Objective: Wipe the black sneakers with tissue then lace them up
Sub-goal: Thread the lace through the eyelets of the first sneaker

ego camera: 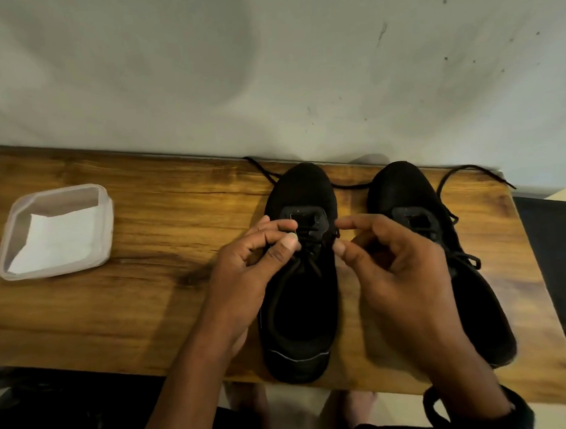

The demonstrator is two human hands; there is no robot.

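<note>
Wooden table [150, 302] pushed against a scuffed pale wall [270, 70]. Far left on it: a translucent plastic container [107, 227] with a folded white tissue [56, 241] inside, well apart from the shoes. Two black sneakers sit side by side at right, toes to the wall. Left sneaker [302, 310]: lace partly threaded through the lower eyelets, loose ends trailing past the toe. Right sneaker [412, 190]: lace also loose, partly hidden by the right wrist. Left hand [245, 267] pinches the lace at the left eyelet row, thumb against forefinger. Right hand [402, 268] pinches the lace at the right eyelet row.
</note>
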